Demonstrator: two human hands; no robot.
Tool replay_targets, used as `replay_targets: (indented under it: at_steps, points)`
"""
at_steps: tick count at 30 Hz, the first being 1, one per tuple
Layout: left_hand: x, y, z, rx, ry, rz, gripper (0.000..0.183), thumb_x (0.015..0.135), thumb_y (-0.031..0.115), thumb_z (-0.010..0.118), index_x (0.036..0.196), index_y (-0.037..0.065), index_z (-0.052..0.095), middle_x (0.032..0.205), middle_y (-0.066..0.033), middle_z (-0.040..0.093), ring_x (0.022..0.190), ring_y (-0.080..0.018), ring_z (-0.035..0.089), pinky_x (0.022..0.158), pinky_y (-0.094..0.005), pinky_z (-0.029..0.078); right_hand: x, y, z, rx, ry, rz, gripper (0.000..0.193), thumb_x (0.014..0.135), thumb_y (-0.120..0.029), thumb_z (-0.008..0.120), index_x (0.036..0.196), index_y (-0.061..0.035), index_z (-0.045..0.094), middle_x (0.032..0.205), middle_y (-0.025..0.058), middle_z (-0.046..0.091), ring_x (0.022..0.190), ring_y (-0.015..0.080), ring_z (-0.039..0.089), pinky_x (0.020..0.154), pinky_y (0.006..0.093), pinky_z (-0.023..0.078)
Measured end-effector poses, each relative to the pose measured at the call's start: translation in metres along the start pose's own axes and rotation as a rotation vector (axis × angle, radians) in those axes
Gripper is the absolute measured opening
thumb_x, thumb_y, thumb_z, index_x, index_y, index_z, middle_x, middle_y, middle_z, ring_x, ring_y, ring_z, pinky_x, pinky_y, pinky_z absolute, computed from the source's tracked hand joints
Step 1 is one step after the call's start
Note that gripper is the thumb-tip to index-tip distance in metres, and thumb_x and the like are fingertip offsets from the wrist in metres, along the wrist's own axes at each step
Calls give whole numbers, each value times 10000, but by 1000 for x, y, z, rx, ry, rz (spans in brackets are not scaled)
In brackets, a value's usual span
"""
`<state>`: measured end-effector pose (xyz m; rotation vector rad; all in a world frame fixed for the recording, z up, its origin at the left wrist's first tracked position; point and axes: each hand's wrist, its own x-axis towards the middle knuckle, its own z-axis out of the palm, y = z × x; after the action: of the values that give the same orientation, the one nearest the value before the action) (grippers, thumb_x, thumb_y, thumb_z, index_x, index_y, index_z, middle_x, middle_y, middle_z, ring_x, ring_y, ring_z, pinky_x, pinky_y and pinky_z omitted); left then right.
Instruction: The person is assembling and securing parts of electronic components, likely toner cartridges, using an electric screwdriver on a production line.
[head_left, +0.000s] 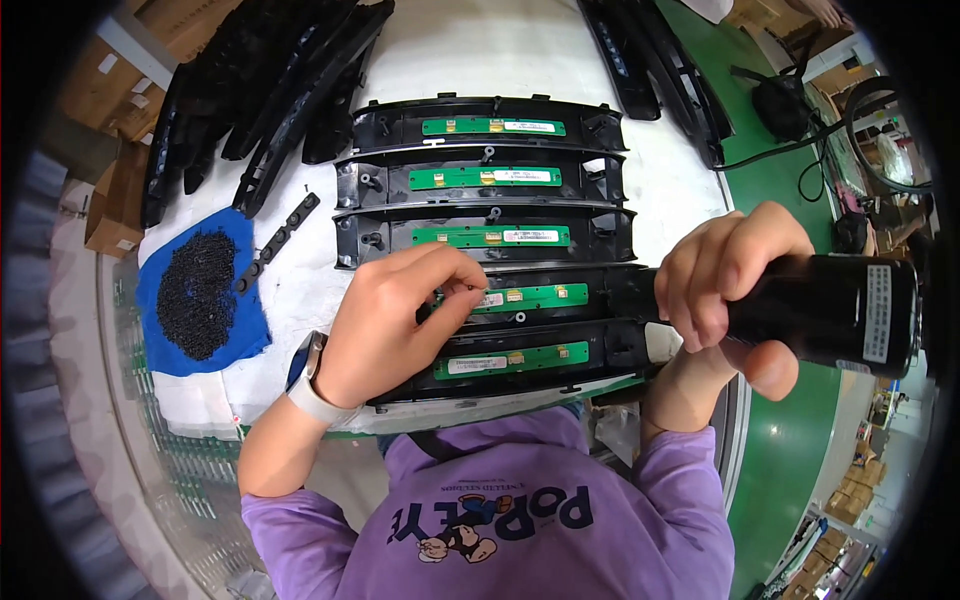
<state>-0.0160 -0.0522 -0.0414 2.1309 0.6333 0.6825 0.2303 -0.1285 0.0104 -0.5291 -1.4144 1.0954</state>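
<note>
Several long black plastic housings [490,180] lie side by side on the white table, each with a narrow green circuit board [490,236] in it. My left hand [400,320] rests on the fourth housing, its fingertips pinched at the left end of that housing's green board [530,297]; whether a screw is between them I cannot tell. My right hand [725,285] grips a thick black electric screwdriver [830,310], held above the right end of the near housings. A watch sits on my left wrist.
A blue tray [200,295] with a heap of small black screws lies at the left. Stacks of black plastic parts [270,90] fill the far left and far right. Cardboard boxes [110,90] stand beyond the table's left edge. Green floor and cables are at the right.
</note>
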Motion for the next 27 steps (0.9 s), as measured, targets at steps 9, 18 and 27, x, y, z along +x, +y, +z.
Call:
replay_targets:
  at_steps: [9,18,27]
  points:
    - [0,-7,3,29,32,32,96,769,-23,654,862,-11,631,767,-83,633,653,-169,597,601,-247,473,0,9,1,25,48,28,477,697,-298,786,944,-42,468,623,14,528,453,104,500,443,229,421]
    - [3,-12,6,-15,-21,-19,69,776,3,663,836,-13,633,738,-87,627,638,-168,598,585,-251,470,-1,12,0,76,11,52,351,725,-143,731,930,-27,470,689,70,540,521,154,516,483,276,430]
    - [3,-13,5,-52,-54,-125,116,848,80,557,797,-24,571,733,-153,586,686,-324,588,613,-337,449,-3,18,11,-45,212,151,235,600,-78,746,742,-13,570,610,-1,554,508,69,500,459,212,384]
